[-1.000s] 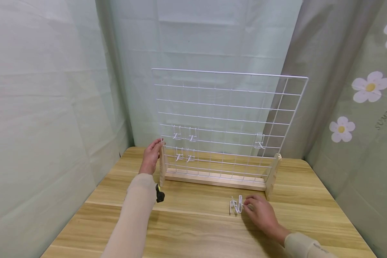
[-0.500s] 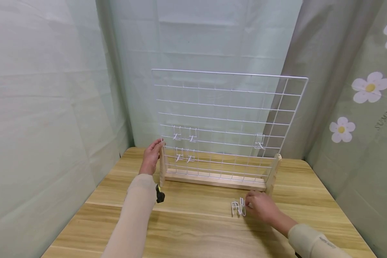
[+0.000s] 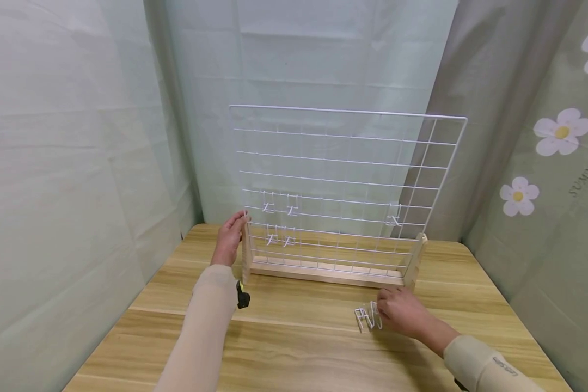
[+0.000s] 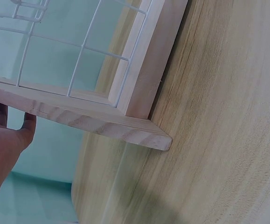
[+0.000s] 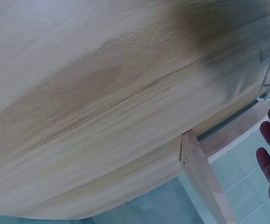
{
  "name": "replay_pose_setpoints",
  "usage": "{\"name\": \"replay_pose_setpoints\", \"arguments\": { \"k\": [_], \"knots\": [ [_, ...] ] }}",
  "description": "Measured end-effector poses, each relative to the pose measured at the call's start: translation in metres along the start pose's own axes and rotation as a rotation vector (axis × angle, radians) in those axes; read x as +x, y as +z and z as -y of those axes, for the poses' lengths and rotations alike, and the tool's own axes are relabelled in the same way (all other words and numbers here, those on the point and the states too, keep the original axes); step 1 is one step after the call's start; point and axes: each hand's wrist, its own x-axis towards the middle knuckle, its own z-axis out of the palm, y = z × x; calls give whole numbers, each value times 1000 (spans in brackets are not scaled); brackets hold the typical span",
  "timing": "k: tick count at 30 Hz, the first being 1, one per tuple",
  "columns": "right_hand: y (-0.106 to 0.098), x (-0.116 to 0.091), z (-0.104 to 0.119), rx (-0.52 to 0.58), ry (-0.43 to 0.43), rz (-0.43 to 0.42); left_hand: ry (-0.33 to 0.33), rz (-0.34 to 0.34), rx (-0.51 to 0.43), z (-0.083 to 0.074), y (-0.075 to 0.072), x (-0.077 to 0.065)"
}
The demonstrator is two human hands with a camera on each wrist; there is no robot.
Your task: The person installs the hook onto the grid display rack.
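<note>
A white wire grid rack (image 3: 348, 111) stands upright in a wooden base (image 3: 323, 272). Several white hooks hang on it, such as the hook (image 3: 393, 215) at right and the hook (image 3: 271, 234) at lower left. My left hand (image 3: 228, 239) holds the top of the base's left wooden end post (image 4: 102, 123), thumb on the near side. A tangle of white wire hooks (image 3: 367, 317) is over the table before the base. My right hand (image 3: 404, 313) pinches one between thumb and index finger; the other fingers (image 5: 265, 161) spread apart. How many hooks are tangled, I cannot tell.
The wood-grain table (image 3: 299, 354) extends in front of and around the rack. Its right wooden end post (image 3: 414, 264) stands just behind my right hand. Pale green curtains (image 3: 78, 163) surround the table at the back and sides.
My right hand has shifted slightly right, and the tangled hooks have moved and tilted along with it. The left hand and the rack stay where they were.
</note>
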Motion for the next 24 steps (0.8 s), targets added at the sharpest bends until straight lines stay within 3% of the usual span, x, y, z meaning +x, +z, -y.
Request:
{"name": "replay_pose_setpoints", "arguments": {
  "k": [3,8,13,18,24],
  "knots": [
    [0,-3,-1,17,18,1,4,2,7,-5,1,-5],
    [-1,-7,-1,78,107,-5,10,-6,-19,5,-1,6],
    [-3,-7,3,130,292,-8,26,-25,-10,19,-4,18],
    [-1,-4,7,154,489,0,46,-29,11,22,-4,21],
    [0,-1,10,200,630,-37,34,-34,8,21,-5,21]
  ]
}}
